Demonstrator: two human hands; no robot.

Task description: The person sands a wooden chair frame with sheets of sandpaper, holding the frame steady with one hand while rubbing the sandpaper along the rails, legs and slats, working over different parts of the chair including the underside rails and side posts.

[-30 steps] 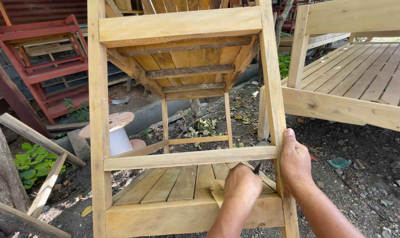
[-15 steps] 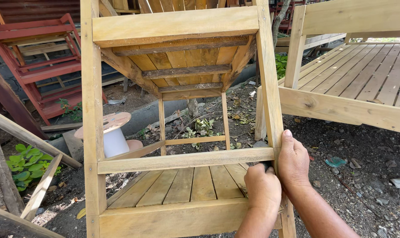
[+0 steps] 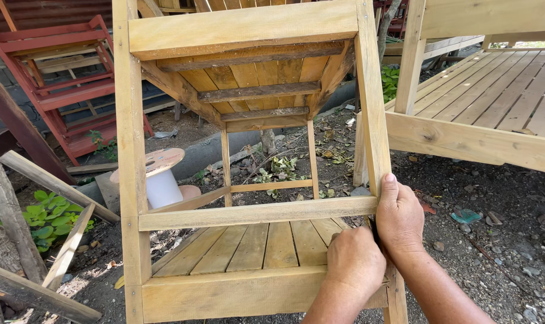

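A bare wooden chair frame [image 3: 254, 213] fills the head view, tipped so its seat slats and rails face me. My right hand [image 3: 398, 219] wraps around the frame's right upright [image 3: 371, 108], just where the cross rail meets it. Right beside it, my left hand [image 3: 356, 261] is closed in a fist against the lower right corner of the slats. A small dark object [image 3: 373, 231] pokes out between the two hands; what it is cannot be made out. Both forearms come in from the bottom right.
A slatted wooden platform [image 3: 482, 120] stands at the right. Red metal frames [image 3: 62, 84] lean at the back left. A white spool [image 3: 161, 180] sits on the dirt behind the frame. Loose planks [image 3: 50, 186] and green plants [image 3: 47, 219] lie at the left.
My left hand has slid right across the seat slats to the right upright, ending beside my right hand. The right hand keeps its hold.
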